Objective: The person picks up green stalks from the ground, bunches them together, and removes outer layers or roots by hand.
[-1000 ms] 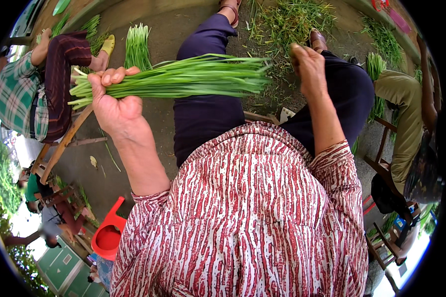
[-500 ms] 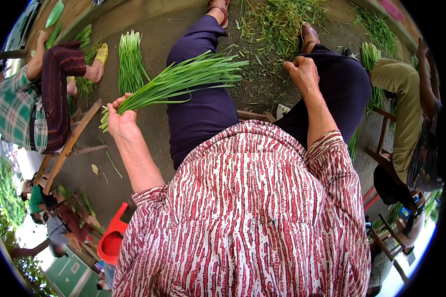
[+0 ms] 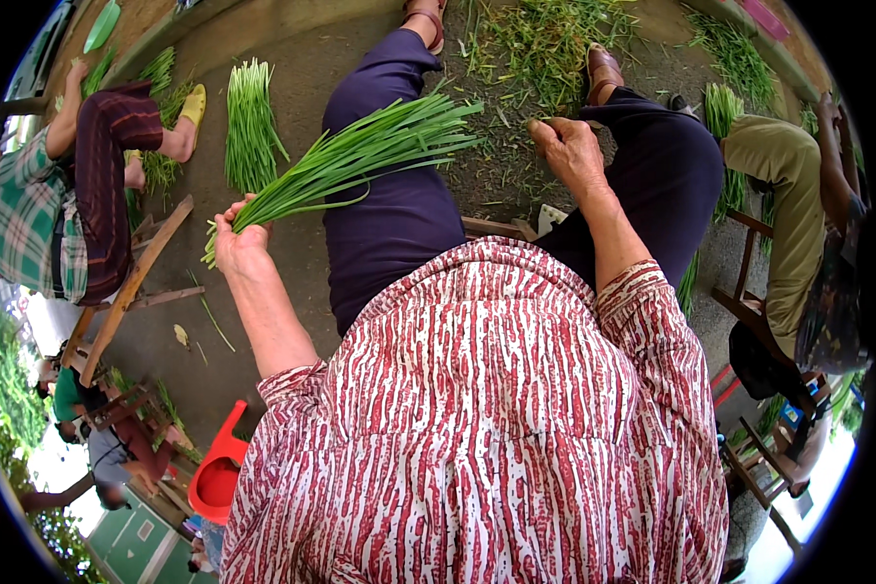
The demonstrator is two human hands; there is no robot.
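Note:
A loose bunch of long green garlic chives (image 3: 360, 156) lies across my left thigh, its pale cut ends toward the left. My left hand (image 3: 243, 243) is closed around it near those ends, palm up, while the leafy tips fan out to the right. My right hand (image 3: 569, 156) hovers over the ground by my right knee, apart from the bunch. Its fingers are pinched together; whatever small bit they may hold is too small to name. Beyond my left knee, another bundle of chives (image 3: 251, 127) rests on the ground, white ends pointing away.
Green trimmings (image 3: 550, 49) litter the ground between my feet. On the left a person in a plaid shirt (image 3: 24, 219) sits on a wooden bench (image 3: 136, 292). At right sits a person in khaki trousers (image 3: 788, 185), near more chives (image 3: 723, 112). A red plastic chair (image 3: 219, 472) stands behind me at left.
My right hand has moved slightly left and lower, away from the right knee, with its fingers pinched. My left hand keeps hold of the chives, almost in place.

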